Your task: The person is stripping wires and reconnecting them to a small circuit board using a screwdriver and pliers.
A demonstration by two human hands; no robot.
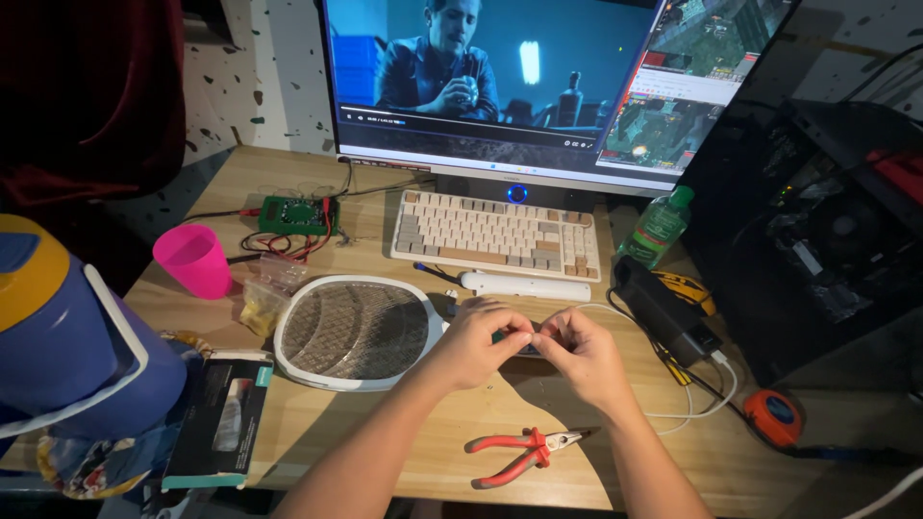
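My left hand (478,338) and right hand (577,348) pinch a small dark part (524,342) together above the wooden desk's (404,423) front edge, by the white oval mesh swatter (354,332).

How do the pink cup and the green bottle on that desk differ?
The pink cup is open at the top with no lid, while the green bottle is closed with a green cap. The cup is opaque and widens toward its rim; the bottle is see-through, labelled, and narrows to a neck. The cup stands left of the keyboard, the bottle to its right. Both stand on the wooden desk, away from both hands.
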